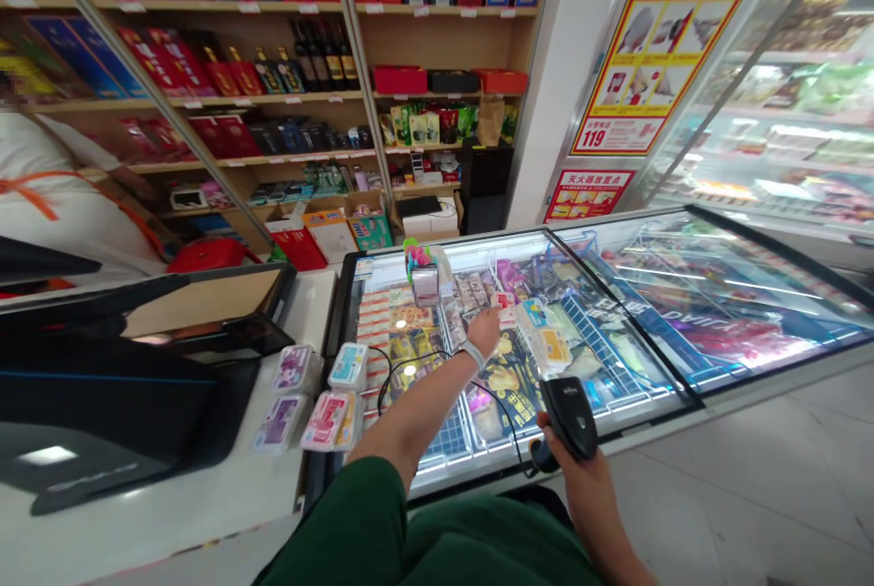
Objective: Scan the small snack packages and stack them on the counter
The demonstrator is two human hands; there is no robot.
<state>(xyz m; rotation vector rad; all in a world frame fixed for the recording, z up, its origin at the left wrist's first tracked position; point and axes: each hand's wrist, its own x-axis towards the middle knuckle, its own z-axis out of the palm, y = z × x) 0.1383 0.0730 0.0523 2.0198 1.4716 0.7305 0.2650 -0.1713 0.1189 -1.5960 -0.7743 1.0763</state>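
Observation:
My left hand, with a white band on its wrist, reaches over the glass-topped chest freezer. Its fingers are closed at a small pack with a red-and-white label; my hand partly covers the grip. Just right of it lie a pack with a blue label and one with a yellow label. My right hand is wrapped round the handle of a black barcode scanner, held above the freezer's near edge. A black cable trails from the scanner across the glass.
Plastic tubs with purple labels stand on the white counter; blue-labelled and pink-labelled tubs sit at the freezer's left end. A dark checkout machine is at left. Another person stands behind it. Shelves line the back.

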